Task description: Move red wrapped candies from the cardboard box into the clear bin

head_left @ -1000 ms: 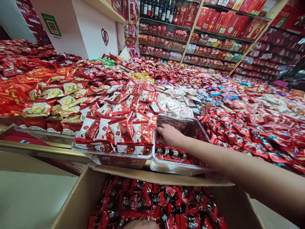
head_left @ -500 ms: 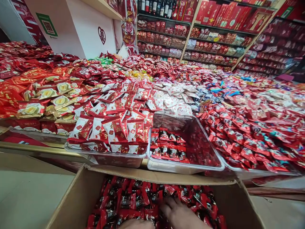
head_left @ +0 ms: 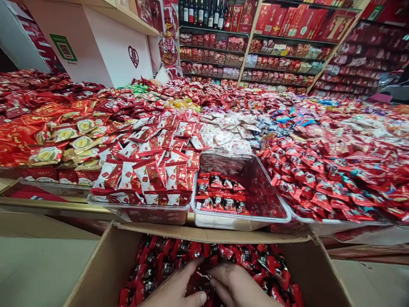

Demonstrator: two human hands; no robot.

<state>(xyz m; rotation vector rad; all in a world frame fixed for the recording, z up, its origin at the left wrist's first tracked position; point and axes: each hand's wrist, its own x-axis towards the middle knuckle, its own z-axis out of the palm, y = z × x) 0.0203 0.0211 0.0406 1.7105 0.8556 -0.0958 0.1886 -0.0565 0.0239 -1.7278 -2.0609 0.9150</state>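
Note:
Both hands are inside an open cardboard box [head_left: 86,273] of wrapped candies [head_left: 150,264] in shiny red-and-black wrappers. My left hand [head_left: 175,285] comes in from the bottom, its thumb and index finger spread around dark red wrappers; the other fingers are hidden. Facing it, my right hand [head_left: 236,283] has its fingers curled down onto a wrapped candy [head_left: 203,275], whose shiny wrapper end shows by the fingertips. Motion blurs the right fingers slightly. Just beyond the box, a clear plastic bin [head_left: 241,222] holds two short rows of similar candies [head_left: 220,196] at its left side.
Red-and-white snack packets [head_left: 148,175] fill the bin to the left. A heap of red packets [head_left: 319,183] lies to the right. White packets [head_left: 228,132] are piled behind. Further back stand a white pillar [head_left: 118,47] and shelves [head_left: 214,51] with bottles and boxes.
My left hand has risen further into view and its thumb and index finger now show. My right hand has curled inward toward it. The view has shifted slightly.

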